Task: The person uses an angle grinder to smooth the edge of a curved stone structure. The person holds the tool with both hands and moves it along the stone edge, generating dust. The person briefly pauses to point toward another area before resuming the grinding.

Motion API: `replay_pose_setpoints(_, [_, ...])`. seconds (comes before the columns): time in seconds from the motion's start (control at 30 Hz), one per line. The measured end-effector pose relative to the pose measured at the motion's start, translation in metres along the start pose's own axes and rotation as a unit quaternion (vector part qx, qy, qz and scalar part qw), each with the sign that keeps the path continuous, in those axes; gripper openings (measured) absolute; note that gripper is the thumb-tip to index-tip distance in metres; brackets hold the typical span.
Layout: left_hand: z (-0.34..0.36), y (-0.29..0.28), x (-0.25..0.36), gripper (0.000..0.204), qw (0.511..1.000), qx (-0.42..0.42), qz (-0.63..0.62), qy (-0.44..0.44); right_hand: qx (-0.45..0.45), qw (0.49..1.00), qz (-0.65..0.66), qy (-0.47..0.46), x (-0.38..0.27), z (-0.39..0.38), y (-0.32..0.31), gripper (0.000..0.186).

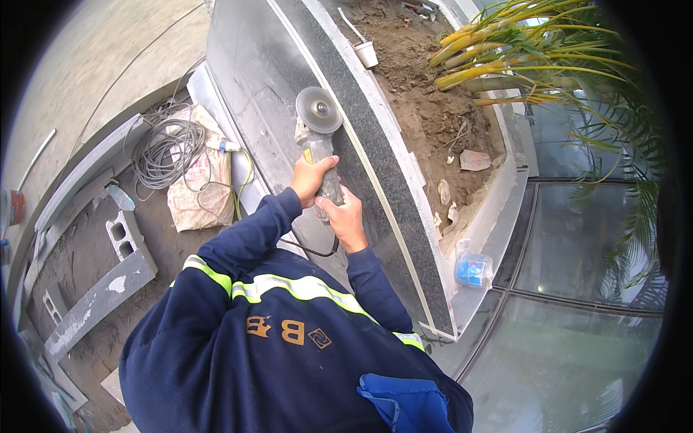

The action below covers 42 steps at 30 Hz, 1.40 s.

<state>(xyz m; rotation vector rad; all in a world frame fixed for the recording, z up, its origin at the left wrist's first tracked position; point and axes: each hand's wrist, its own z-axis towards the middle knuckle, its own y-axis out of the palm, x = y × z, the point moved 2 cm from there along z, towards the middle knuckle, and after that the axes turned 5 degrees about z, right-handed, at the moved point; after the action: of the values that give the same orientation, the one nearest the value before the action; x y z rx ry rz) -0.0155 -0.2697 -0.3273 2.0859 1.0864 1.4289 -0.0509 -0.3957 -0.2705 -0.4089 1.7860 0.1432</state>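
Both my hands grip a dusty grey angle grinder (317, 148) with a round cutting disc (318, 110) at its far end. My left hand (312, 179) is wrapped round the body close to the disc. Nearer to me, my right hand (345, 220) closes on the rear of the handle, and a dark cord runs from there toward my body. The disc is beside a pale strip (346, 130) along a dark speckled stone slab (382, 180). Whether the disc touches the stone I cannot tell.
At left, a coiled grey cable (170, 148) lies on a whitish sack (202, 180), near hollow blocks (124, 234). Right of the slab is a soil bed (426, 108) with a palm (505, 58), a white cup (366, 54) and a blue-labelled plastic container (473, 270). Glass panels (577, 245) lie beyond.
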Motion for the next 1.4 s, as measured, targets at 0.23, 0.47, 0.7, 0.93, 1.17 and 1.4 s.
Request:
replay_pose_setpoints(0.23, [-0.019,0.008,-0.018,0.023,1.0,0.013,0.008,0.01,0.0,1.0,-0.005,-0.007,0.004,-0.022,-0.013,0.036])
replay_pose_setpoints(0.47, [-0.029,0.011,-0.027,0.028,1.0,-0.002,0.012,-0.001,0.002,1.0,-0.019,-0.015,0.013,-0.033,-0.022,0.041])
replay_pose_setpoints(0.7, [-0.032,0.01,-0.036,0.037,1.0,-0.013,0.015,-0.016,0.007,0.999,-0.034,-0.014,0.016,-0.041,-0.026,0.047])
replay_pose_setpoints(0.93, [-0.024,0.007,-0.034,0.037,1.0,-0.016,0.012,-0.022,0.009,0.999,-0.034,0.0,0.012,-0.035,-0.022,0.043])
replay_pose_setpoints(1.17, [-0.015,0.004,-0.026,0.034,1.0,-0.014,0.006,-0.02,0.023,1.0,-0.016,-0.005,0.008,-0.025,-0.013,0.039])
replay_pose_setpoints(1.4, [-0.008,0.003,-0.014,0.031,0.999,-0.022,0.008,-0.027,0.033,0.999,-0.018,-0.033,0.005,-0.015,-0.006,0.039])
